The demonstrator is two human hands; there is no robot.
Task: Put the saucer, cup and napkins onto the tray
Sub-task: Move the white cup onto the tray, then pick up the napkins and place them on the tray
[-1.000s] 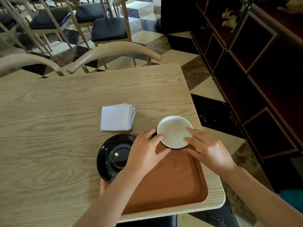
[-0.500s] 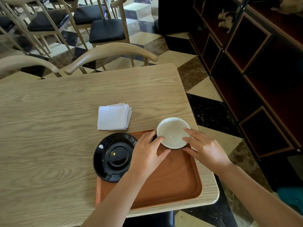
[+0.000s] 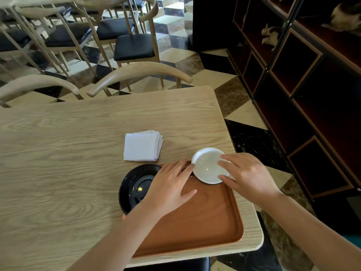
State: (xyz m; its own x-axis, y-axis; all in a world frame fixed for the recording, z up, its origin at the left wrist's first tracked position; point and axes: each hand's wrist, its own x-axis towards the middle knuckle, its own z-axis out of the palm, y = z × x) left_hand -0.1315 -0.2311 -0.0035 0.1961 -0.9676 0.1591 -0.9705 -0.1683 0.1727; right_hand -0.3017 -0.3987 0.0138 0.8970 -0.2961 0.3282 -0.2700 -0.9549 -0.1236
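Observation:
A cup (image 3: 207,167), white inside and dark outside, stands at the far right corner of the brown wooden tray (image 3: 205,222). My right hand (image 3: 248,177) grips its right side with thumb and fingers. My left hand (image 3: 170,188) lies flat over the tray with fingers spread, the fingertips just touching the cup's left rim. A black saucer (image 3: 134,184) sits half on the tray's far left edge, partly hidden under my left hand. A stack of folded white napkins (image 3: 141,146) lies on the table beyond the saucer.
The tray sits at the near right corner of a light wooden table (image 3: 58,173). Two curved chair backs (image 3: 136,73) (image 3: 37,83) press against the far edge. A dark shelf unit (image 3: 312,94) stands to the right across a patterned floor.
My left hand has let go of the cup and flattened, thumb moved away. The cup sits slightly further right on the tray corner. The view has shifted a little.

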